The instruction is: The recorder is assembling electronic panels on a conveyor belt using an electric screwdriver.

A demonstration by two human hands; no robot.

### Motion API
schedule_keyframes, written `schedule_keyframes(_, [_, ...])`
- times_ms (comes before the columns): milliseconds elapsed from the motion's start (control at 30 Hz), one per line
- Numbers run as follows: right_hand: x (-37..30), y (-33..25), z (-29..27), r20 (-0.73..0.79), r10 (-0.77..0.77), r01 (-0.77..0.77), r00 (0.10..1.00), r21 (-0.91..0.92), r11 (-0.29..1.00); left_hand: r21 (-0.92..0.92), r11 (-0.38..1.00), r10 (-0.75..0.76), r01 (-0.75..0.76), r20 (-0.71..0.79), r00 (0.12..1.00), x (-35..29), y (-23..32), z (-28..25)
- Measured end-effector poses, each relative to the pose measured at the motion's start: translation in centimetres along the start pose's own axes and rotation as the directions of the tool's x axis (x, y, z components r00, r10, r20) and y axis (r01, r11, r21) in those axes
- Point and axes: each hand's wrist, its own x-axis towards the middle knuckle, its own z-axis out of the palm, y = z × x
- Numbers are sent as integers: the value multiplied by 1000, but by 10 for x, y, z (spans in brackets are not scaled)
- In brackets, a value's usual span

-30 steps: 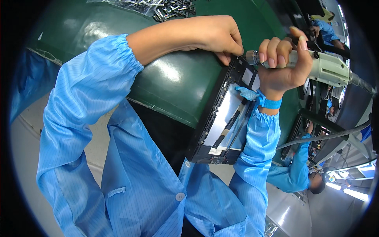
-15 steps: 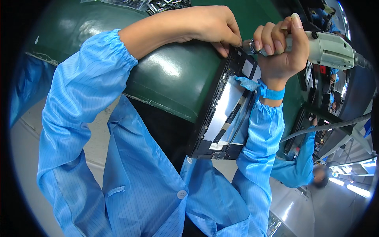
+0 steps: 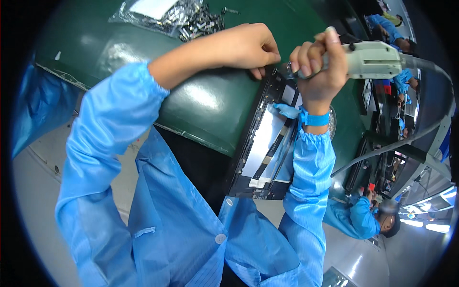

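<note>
At the far left the blue sleeve (image 3: 110,143) of the person's own left arm reaches up across the green mat (image 3: 205,95), and it sits much as it did a second ago. The left hand (image 3: 248,48) has kept its place too: fingers curled down and pinched together at the top edge of the dark panel (image 3: 263,143), though whether something small sits under the fingertips cannot be told. What has changed is to its right. Over the last second the right hand (image 3: 318,67) has drawn in closer to the left one, so that the two are now just beside each other at the panel's upper corner. It is shut tight in a fist around the grip of the pale power screwdriver (image 3: 375,60), whose body sticks out to the right with a grey hose (image 3: 430,119) curving away. My reading is that the tool has been lined up on a fixing point near that corner. The panel lies open-faced on the mat, its top end under both hands and its lower end toward the person's body. A bag of small metal parts (image 3: 191,19) lies beyond the left hand.
</note>
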Motion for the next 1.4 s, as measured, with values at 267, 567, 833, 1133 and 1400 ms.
schedule_keyframes(267, [-1, -10, 14, -198, -17, 27, 980, 46, 999, 619, 744, 285, -250, 45, 958, -171, 68, 98])
schedule_keyframes(567, [-42, -71, -93, -390, -117, 145, 913, 42, 989, 742, 621, 336, -253, 40, 941, -131, 43, 92])
schedule_keyframes(833, [-97, -80, -189, -570, -207, 198, 795, -79, 977, 799, 554, 431, -234, -35, 902, 30, 18, 40])
schedule_keyframes(1133, [-115, -69, -181, -465, -106, 159, 879, 76, 984, 879, 344, 624, -330, 49, 780, 211, -23, -10])
schedule_keyframes(1400, [-117, -55, -153, -342, -40, 82, 939, 109, 991, 920, 321, 683, -227, -58, 728, 209, -28, -1])
